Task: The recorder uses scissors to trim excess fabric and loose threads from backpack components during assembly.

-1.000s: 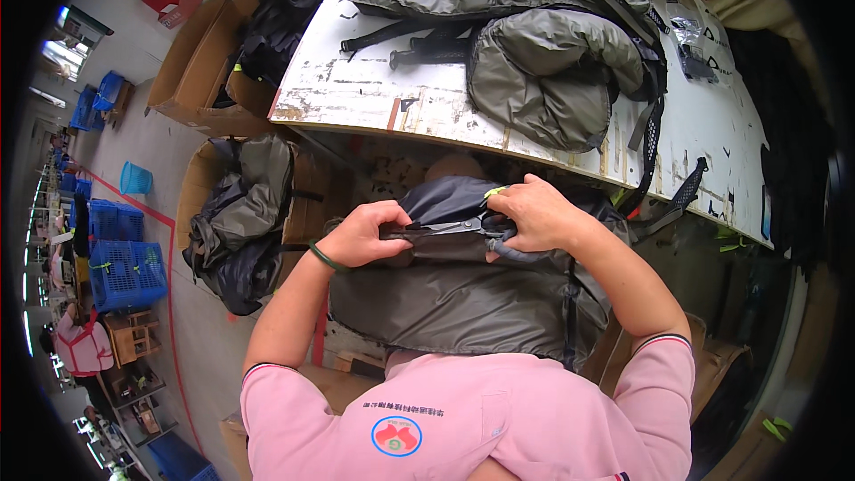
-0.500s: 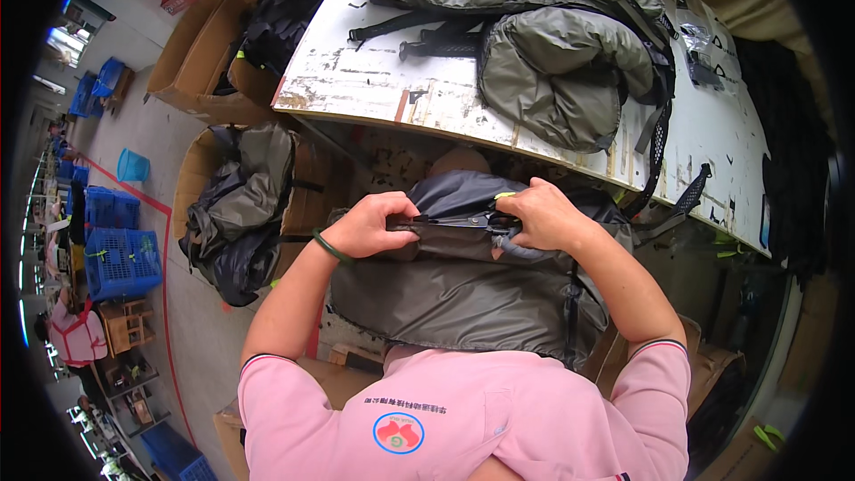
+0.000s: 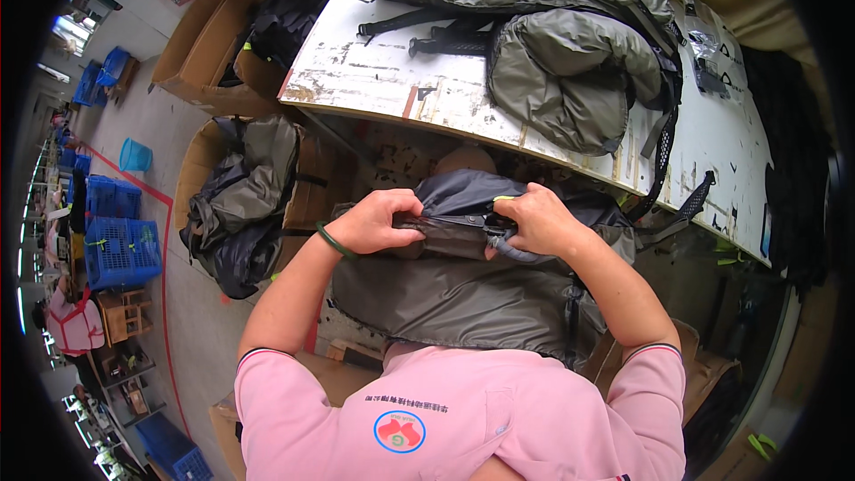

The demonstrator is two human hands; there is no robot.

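Across my lap lies a grey-green backpack with a dark navy panel at its far side. My left hand is closed, thumb and fingers pinching the left part of the bag's dark edge. My right hand is closed around what looks like a pair of scissors; a grey loop handle shows under the fingers. Its dark metal part points left along the edge, between the two hands. A bit of yellow-green cord shows by my right fingertips.
Ahead stands a worn white table bearing more grey-green bags and black straps. On the left are cardboard boxes, one full of bags. Farther left are blue crates, a bucket and another person.
Both hands stay at the same edge, with only a slight shift. The grey loop handle shows more clearly below my right hand. The whole view has tilted a little.
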